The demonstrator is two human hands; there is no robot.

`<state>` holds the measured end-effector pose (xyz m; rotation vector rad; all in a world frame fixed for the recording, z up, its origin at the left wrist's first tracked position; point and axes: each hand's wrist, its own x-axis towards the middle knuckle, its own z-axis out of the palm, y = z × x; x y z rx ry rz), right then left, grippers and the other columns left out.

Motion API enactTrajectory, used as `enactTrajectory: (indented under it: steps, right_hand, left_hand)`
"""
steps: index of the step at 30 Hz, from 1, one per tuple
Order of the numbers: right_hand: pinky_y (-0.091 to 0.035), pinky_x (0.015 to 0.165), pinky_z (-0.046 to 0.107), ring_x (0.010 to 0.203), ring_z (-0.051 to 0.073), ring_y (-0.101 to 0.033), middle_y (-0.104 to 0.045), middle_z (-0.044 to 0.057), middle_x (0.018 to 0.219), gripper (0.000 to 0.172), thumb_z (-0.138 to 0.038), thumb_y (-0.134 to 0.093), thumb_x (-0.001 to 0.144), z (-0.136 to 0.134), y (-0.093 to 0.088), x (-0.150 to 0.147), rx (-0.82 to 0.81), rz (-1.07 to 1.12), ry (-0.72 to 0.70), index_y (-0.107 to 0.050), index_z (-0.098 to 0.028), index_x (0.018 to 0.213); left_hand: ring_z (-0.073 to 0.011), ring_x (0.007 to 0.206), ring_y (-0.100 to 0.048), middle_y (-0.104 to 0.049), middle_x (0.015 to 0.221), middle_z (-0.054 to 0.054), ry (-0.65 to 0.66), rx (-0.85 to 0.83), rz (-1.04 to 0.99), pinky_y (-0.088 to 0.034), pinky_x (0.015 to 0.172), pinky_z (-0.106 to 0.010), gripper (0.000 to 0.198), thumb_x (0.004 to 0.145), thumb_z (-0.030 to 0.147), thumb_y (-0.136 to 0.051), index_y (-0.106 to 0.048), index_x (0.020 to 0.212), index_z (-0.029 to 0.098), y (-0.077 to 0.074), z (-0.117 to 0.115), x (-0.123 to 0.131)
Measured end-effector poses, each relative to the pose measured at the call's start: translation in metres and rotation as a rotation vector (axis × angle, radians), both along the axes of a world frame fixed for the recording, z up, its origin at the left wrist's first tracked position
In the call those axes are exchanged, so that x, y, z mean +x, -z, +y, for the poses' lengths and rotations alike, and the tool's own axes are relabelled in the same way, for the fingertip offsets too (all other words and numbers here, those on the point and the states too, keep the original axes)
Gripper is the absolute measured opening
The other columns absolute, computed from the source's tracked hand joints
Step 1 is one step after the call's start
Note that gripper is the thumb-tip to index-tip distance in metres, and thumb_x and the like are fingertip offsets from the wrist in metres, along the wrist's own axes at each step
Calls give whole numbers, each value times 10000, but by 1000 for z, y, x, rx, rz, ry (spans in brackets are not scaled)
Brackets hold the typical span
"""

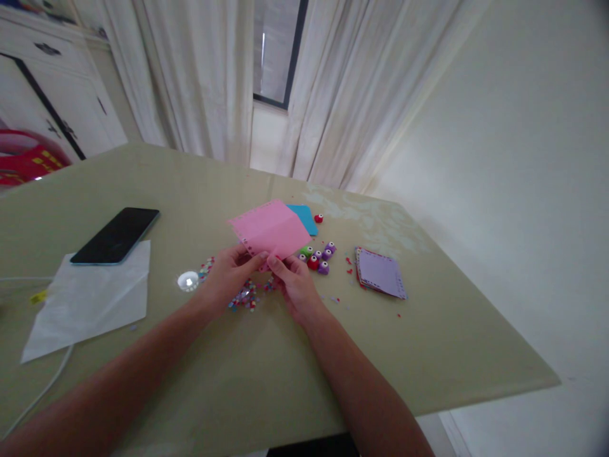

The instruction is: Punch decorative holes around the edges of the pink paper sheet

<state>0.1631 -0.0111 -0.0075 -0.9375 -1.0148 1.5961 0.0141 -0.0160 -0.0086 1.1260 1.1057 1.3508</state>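
While both hands (pixel 228 276) (pixel 295 285) pinch pink paper (pixel 271 231).

The worktop (pixel 428 355) is a pale olive green, with a faded whitish blotchy pattern toward its far right corner. The paper sheet (pixel 271 231) is pink, with a row of small punched holes along its edges. Behind it lies a sky-blue sheet (pixel 306 218). The small craft punches (pixel 318 257) are purple, red and green. The paper stack (pixel 380 273) near the right edge is lilac on top. The confetti (pixel 242 298) is mixed pink, blue and red. The phone (pixel 117 235) is black, resting on a white translucent sheet (pixel 90 298).
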Motion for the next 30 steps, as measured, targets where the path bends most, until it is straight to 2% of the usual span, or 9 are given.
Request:
enactTrajectory:
  steps: [5, 10, 13, 15, 19, 22, 24, 27, 30]
  right_hand:
    - [-420, 627, 281, 670, 150, -558, -720, 11, 753, 462, -552, -988, 590, 2, 3, -3, 11, 46, 35, -784, -203, 815]
    - [-392, 563, 265, 601, 122, -489, -695, 1, 713, 466, -554, -977, 606, 3, 2, -1, -36, 67, -19, -774, -188, 809]
    - [-384, 559, 242, 596, 105, -494, -712, -16, 774, 439, -488, -974, 628, 5, 1, 4, -30, 110, 47, -755, -213, 892]
    - [-395, 578, 238, 627, 111, -533, -735, -10, 824, 387, -459, -938, 684, 9, 2, 9, 29, 51, 130, -744, -224, 921]
    - [-458, 647, 281, 692, 160, -588, -733, 13, 816, 232, -418, -803, 832, 17, 5, 25, 309, -402, 237, -777, -208, 925]
    - [-503, 750, 318, 754, 180, -623, -730, 49, 905, 105, -261, -751, 868, 20, 10, 32, 528, -833, 246, -800, -192, 930]
    - [-517, 827, 337, 827, 199, -653, -721, 81, 958, 95, -170, -706, 893, 21, 14, 33, 613, -1038, 216, -801, -176, 898]
    - [-519, 902, 357, 925, 234, -672, -720, 107, 986, 144, -127, -661, 943, 21, 18, 32, 667, -1209, 151, -797, -161, 910]
    - [-513, 959, 377, 1022, 265, -667, -723, 125, 1073, 140, -144, -658, 972, 23, 17, 32, 695, -1308, 188, -787, -164, 1023]
  left_hand:
    - [-284, 925, -752, -832, 982, -88, -13, 9, 24, -581, 874, -385, 497, 711, 596, -915, -845, 1005, 202, 3, 0, 0]
    - [-285, 918, -755, -834, 1001, -96, -30, 13, -8, -584, 863, -390, 531, 706, 581, -925, -841, 1044, 181, 3, 1, -3]
    - [-289, 949, -759, -833, 1043, -111, -60, 5, -70, -588, 858, -386, 558, 714, 570, -926, -830, 1091, 169, 1, 1, -4]
    - [-284, 954, -762, -831, 1077, -117, -73, -10, -99, -590, 837, -374, 570, 731, 569, -916, -821, 1127, 170, 0, 1, -5]
    - [-261, 908, -757, -833, 1053, -108, -93, 9, -107, -582, 797, -340, 566, 725, 566, -919, -822, 1115, 167, -6, 0, -6]
    - [-250, 891, -747, -833, 1053, -98, -97, 57, -41, -576, 790, -333, 511, 755, 554, -891, -824, 1088, 173, -9, 3, -12]
    - [-240, 876, -737, -833, 1035, -79, -147, 111, 61, -565, 779, -321, 432, 772, 516, -869, -829, 1048, 186, -9, 10, -23]
    - [-210, 710, -687, -791, 810, -43, -303, 112, 258, -507, 630, -287, 274, 761, 449, -831, -808, 853, 192, -3, 24, -44]
    - [-199, 622, -663, -741, 714, -27, -375, 27, 210, -466, 521, -265, 246, 724, 420, -818, -769, 816, 197, 1, 33, -57]
